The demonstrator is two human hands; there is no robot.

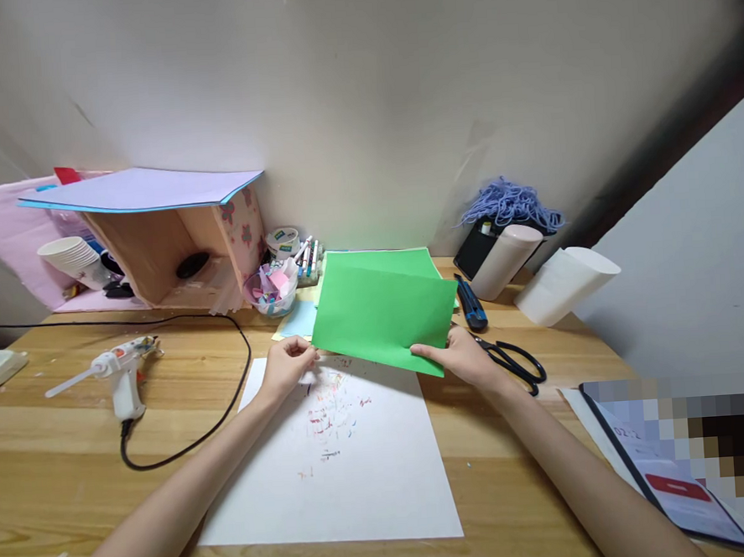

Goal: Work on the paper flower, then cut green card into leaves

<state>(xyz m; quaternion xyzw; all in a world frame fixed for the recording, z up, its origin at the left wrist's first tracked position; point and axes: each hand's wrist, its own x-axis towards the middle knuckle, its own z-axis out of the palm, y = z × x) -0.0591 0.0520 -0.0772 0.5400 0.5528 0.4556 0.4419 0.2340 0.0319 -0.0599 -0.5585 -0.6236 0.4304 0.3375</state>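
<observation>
A green sheet of paper (383, 311) is raised and tilted above a white sheet (384, 479) marked with colored smudges. My right hand (468, 357) grips its lower right part, thumb on top and fingers behind. At the lower left corner, my left hand (287, 368) has its fingers pinched together on the edge. Behind it, more green paper (408, 258) lies against the wall side of the table. Black-handled scissors (516, 362) rest just right of my right hand, their blades partly hidden. A blue and black utility knife (471, 303) is beyond them.
On the left, a glue gun (126, 377) lies with its black cord (247, 353) looping toward the white sheet. An open box (175, 257), paper cups (74, 259) and a tub of scraps (272, 291) stand behind. White rolls (562, 288), blue yarn (509, 205) and a tablet (667, 470) are at right.
</observation>
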